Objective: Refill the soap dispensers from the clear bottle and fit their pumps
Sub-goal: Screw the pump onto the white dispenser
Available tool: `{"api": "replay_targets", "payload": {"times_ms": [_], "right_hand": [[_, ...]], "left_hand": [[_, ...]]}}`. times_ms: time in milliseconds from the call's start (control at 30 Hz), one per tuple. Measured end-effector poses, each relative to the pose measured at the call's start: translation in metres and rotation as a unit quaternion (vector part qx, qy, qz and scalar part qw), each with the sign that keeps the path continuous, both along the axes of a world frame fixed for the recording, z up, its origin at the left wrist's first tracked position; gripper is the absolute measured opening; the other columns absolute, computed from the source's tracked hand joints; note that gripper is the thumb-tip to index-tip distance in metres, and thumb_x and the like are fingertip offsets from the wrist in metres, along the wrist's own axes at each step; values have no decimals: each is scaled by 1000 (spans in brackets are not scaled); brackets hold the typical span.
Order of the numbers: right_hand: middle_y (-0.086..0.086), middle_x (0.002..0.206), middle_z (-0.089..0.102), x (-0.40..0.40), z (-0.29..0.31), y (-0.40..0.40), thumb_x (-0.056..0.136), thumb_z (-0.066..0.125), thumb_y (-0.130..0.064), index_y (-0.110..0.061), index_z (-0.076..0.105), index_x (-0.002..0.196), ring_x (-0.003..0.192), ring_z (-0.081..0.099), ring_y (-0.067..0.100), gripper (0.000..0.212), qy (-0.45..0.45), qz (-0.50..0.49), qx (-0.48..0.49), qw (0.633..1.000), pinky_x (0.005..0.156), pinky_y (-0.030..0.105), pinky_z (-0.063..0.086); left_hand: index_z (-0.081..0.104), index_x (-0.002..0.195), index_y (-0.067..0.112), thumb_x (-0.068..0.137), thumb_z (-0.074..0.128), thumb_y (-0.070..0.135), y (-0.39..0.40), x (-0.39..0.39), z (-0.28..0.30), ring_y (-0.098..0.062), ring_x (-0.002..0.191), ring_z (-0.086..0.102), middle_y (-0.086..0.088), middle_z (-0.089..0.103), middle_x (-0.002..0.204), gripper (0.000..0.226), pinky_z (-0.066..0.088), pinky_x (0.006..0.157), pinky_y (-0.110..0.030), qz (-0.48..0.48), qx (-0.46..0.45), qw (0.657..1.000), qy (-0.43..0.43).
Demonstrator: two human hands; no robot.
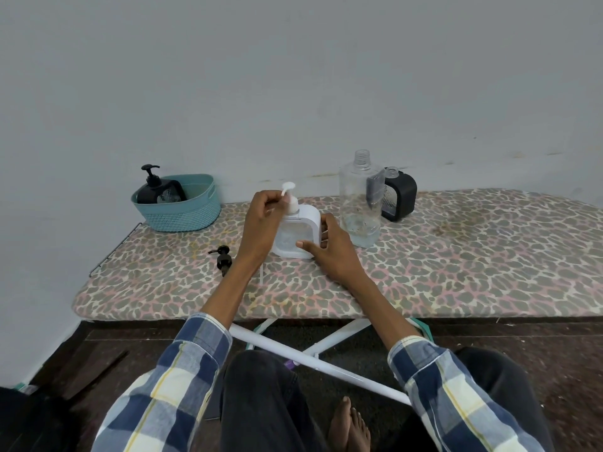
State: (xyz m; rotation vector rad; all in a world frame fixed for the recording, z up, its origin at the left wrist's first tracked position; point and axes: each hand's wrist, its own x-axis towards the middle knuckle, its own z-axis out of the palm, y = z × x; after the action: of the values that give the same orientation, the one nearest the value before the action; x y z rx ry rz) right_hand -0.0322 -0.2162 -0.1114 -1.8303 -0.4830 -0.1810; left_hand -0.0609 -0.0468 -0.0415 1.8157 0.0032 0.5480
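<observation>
My left hand (261,220) pinches the white pump (290,199) atop the white dispenser (295,234), mid-board; my right hand (329,247) grips its side. The clear bottle (360,203) stands just right.

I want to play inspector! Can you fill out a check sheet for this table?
Surface: leopard-print padded board, stained at right.
Job's things: white square dispenser with pump; clear plastic bottle, open, nearly empty; black square dispenser, no pump; loose black pump.
Clutter: teal woven basket holding another black dispenser.
Grippers: left hand pinches the white pump; right hand holds the white dispenser.
Cables: nothing seen.
Surroundings: grey wall, dark floor.
</observation>
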Motion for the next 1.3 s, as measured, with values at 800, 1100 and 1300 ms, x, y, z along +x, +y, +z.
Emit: {"api": "replay_targets", "payload": {"times_ms": [800,1100,1300], "right_hand": [[-3,124,67,3,-2,1,91,83,-38,-19,52,139,107,66,14,60,-7,0,3,1000,82,23,55],[-4,118,68,4,-4,1,91,83,-39,-18,52,138,97,64,-1,60,-9,2,8,1000,75,13,51],[-2,122,68,6,-6,2,91,84,-39,-17,52,139,103,67,13,61,-16,4,9,1000,79,19,52]], "left_hand": [[43,134,24,94,67,62,-3,-11,-36,-15,124,62,1,57,132,60,54,107,-40,-3,-31,999,20],[56,118,15,91,85,39,-23,3,-9,-10,104,60,7,61,111,46,51,88,-24,70,15,997,-25],[54,120,21,100,67,45,-19,4,-24,-19,115,61,2,62,120,34,52,99,-41,43,43,997,-48]]}}
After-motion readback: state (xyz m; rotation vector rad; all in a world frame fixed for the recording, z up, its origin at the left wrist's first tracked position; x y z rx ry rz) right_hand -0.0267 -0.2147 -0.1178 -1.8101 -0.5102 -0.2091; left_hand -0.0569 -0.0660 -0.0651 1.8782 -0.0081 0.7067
